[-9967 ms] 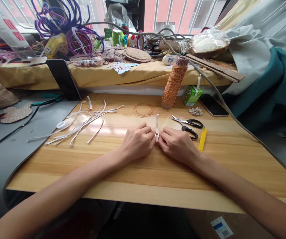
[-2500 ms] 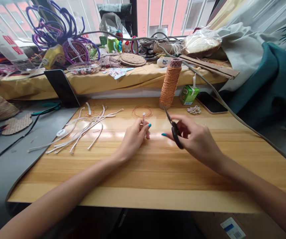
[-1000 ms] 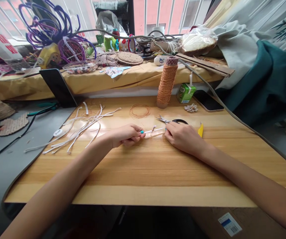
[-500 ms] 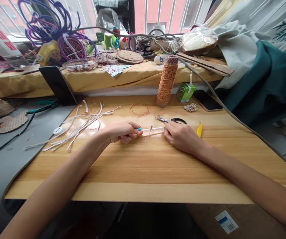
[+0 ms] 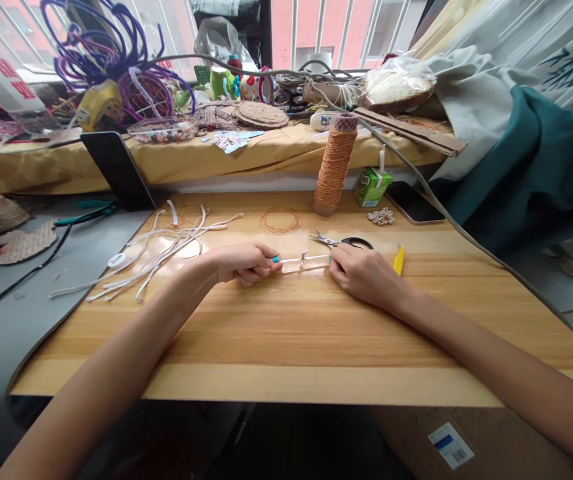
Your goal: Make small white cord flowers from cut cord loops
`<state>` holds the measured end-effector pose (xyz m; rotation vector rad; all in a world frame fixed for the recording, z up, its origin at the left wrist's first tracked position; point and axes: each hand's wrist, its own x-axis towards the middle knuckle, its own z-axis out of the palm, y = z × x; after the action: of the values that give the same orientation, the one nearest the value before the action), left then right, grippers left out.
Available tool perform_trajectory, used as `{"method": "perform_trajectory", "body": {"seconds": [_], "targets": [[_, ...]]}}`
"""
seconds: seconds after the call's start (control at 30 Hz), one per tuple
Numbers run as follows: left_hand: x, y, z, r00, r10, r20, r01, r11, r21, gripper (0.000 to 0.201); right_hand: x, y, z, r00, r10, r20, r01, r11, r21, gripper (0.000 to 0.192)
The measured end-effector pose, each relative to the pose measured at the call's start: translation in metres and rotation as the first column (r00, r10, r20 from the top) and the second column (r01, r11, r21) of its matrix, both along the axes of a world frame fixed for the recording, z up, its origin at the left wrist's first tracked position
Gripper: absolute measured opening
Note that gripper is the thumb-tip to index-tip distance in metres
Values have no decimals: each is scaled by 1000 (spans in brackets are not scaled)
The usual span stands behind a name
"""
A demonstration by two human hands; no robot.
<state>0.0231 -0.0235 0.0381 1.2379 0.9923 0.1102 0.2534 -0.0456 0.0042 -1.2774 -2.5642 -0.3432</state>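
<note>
Change: a couple of seconds ago the right hand held the scissors up over the table and the left hand stood a white strip upright; now the scissors lie flat on the wood and the strip is stretched level between both hands.
Left hand: closed, fingertips pinching the left end of the strip, knuckles resting on the table.
Right hand: closed, fingertips pinching the right end of the strip, palm down on the table.
Strip: thin and white, held just above the table near its middle, with a small knot or tab standing up about halfway along; what the tab is made of cannot be told.
Scissors: just behind the right hand, blades pointing left, black handles partly hidden by the knuckles.
Yellow tool: lying just right of the right hand, beside the scissors.
Loose strips: a scattered bunch of white strips to the left of the left hand, well apart from the held one.
Cord coil: a flat orange ring on the table behind the hands.
Cord spool: upright at the table's far edge, near a green carton.
</note>
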Motion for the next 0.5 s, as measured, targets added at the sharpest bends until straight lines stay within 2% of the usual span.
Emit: {"method": "perform_trajectory", "body": {"seconds": [0.13,0.2,0.27,0.33,0.37,0.4,0.43,0.5], "targets": [[-2,2,-3,995,33,90,-32,999,-9,11,-3,-2,4,995,-86,-43,86,996,-6,23],[-2,2,-6,979,86,185,-87,996,-3,10,-4,-3,8,975,-129,-181,128,992,-14,20],[1,2,-8,948,125,294,-127,992,-12,11,-5,-4,13,885,-174,-432,150,985,-91,21],[5,-1,-9,918,131,376,-123,991,-44,14,-7,-5,16,711,-247,-658,89,960,-265,24],[7,-3,-9,909,125,398,-109,992,-64,14,-8,-5,17,633,-290,-718,4,928,-372,26],[9,-5,-8,905,117,410,-93,993,-77,13,-9,-5,17,577,-332,-746,-108,874,-473,29],[12,-8,-7,905,106,413,-79,993,-82,12,-10,-6,17,542,-364,-757,-233,800,-552,31],[17,-14,-5,919,67,390,-46,997,-62,10,-13,-8,17,494,-397,-773,-449,645,-618,34]]}}
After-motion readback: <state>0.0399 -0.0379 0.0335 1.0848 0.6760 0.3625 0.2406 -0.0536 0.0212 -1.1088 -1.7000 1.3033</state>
